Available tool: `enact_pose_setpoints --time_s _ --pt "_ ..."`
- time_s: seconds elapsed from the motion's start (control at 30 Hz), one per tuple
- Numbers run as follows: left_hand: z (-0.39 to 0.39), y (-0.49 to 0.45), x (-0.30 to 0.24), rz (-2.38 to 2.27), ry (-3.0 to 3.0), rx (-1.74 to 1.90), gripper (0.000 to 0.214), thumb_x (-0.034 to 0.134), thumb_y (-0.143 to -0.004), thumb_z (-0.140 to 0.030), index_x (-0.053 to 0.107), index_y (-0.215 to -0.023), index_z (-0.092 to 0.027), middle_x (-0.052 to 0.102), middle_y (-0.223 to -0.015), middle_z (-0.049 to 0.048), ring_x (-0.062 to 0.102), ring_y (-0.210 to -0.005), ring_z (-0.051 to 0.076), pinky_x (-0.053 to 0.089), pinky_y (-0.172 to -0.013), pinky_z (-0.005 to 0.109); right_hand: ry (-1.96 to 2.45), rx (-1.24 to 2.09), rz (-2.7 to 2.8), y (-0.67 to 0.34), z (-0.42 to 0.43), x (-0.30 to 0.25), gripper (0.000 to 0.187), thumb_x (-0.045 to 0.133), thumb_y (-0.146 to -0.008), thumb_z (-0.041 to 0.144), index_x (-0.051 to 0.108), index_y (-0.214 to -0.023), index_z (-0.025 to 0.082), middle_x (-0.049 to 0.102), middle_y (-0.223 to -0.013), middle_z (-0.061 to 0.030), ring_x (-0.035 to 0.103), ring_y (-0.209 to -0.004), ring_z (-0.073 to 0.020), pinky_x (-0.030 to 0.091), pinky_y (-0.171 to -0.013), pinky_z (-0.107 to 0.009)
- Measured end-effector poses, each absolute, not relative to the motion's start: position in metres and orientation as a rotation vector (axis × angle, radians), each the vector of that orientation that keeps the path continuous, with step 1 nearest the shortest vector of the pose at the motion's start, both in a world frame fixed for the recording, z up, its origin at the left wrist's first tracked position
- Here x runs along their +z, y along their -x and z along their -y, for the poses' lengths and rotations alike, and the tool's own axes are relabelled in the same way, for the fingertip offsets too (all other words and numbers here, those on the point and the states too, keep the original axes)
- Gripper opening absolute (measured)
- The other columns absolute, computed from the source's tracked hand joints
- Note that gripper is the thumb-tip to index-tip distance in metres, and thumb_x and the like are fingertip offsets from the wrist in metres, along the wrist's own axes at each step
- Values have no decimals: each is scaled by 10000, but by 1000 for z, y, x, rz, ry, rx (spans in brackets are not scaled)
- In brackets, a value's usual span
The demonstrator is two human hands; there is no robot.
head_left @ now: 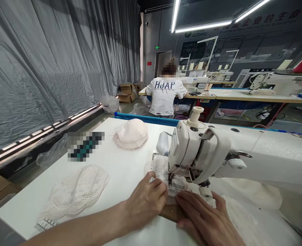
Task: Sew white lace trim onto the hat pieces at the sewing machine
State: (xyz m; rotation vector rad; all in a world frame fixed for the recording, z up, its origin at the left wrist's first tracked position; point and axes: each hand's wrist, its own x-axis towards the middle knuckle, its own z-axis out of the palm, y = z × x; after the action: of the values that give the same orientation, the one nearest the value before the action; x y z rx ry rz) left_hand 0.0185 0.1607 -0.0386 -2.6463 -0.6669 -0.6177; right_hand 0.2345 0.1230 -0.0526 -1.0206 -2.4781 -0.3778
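Observation:
A piece of white lace fabric (160, 167) lies under the needle area of a white sewing machine (189, 147). At the left edge of this lace is my left hand (149, 196), its fingers curled and pinching the fabric. My right hand (204, 215) rests just in front of the presser foot (170, 179), fingers stretched out flat against the near edge of the lace. Between the hands shows a brown patch (173, 212) of the machine bed. Part of the lace is hidden behind the machine head and my fingers.
A lace cup piece (75, 191) lies on the white table (122, 164) at left, a pale pink cup (132, 134) farther back. More pale fabric (253, 193) sits under the machine arm. Ahead, a person in a white shirt (163, 97) sits at another sewing table.

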Motion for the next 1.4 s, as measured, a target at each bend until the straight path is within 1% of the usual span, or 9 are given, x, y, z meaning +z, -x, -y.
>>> enact_pose_setpoints --time_s 0.4,0.63,0.83,0.9,1.0,1.13,1.2,1.27,1.4 --pt "-172 -9 -39 772 2709 -597 71 521 -899 -191 515 -896 -120 584 -932 39 556 -942 157 304 -935 384 1024 -488 2433 -240 -125 -51 266 472 -945 383 615 -1092 213 707 -1067 -28 665 -839 -161 274 -853 -372" --pt "-189 4 -39 941 2677 -581 452 423 -896 -540 519 -1084 -140 608 -979 80 562 -923 216 319 -904 432 1055 -513 2438 -242 -129 -59 209 508 -927 327 604 -1089 236 705 -1070 -8 657 -875 -158 260 -859 -368" --pt "-159 18 -33 1032 2749 -503 563 400 -848 -637 581 -678 -132 518 -635 17 459 -583 133 356 -691 316 967 -505 2413 -236 -126 -49 179 507 -922 314 616 -1033 227 717 -1011 -11 660 -885 -166 293 -834 -350" --pt "-144 30 -27 997 2823 -549 525 428 -840 -627 598 -736 -142 550 -708 19 475 -623 128 348 -686 299 900 -499 2443 -228 -121 -42 184 523 -917 333 612 -1040 229 715 -1007 -10 652 -898 -164 309 -836 -331" --pt "-121 50 -20 953 2892 -572 539 487 -798 -646 583 -969 -144 596 -976 62 534 -852 171 356 -824 331 804 -501 2458 -209 -109 -36 374 490 -903 494 580 -1119 201 663 -1140 -88 604 -1017 -219 334 -863 -346" --pt "-77 66 -30 1003 2927 -484 753 515 -709 -738 515 -1113 -102 584 -1083 107 528 -940 208 343 -920 367 660 -538 2431 -170 -82 -52 731 253 -861 706 555 -1163 112 561 -1268 -194 469 -1196 -303 351 -902 -407" --pt "-51 67 -42 972 2818 -467 722 546 -761 -656 485 -1177 -70 575 -1140 139 527 -983 224 341 -934 377 667 -549 2431 -152 -64 -67 687 268 -877 657 577 -1132 99 612 -1194 -186 499 -1149 -312 351 -908 -422" --pt "-29 65 -52 925 2631 -540 488 559 -855 -413 500 -1172 -47 584 -1148 152 529 -1023 230 341 -936 375 756 -470 2384 -139 -45 -78 450 345 -926 444 592 -1104 112 655 -1121 -156 547 -1075 -290 358 -903 -421" --pt "-1 60 -49 928 2655 -815 210 423 -883 -93 600 -996 -90 641 -792 61 573 -726 151 413 -742 303 829 124 2426 -137 -14 -61 292 333 -897 121 620 -907 178 684 -845 -74 600 -755 -189 423 -705 -318"
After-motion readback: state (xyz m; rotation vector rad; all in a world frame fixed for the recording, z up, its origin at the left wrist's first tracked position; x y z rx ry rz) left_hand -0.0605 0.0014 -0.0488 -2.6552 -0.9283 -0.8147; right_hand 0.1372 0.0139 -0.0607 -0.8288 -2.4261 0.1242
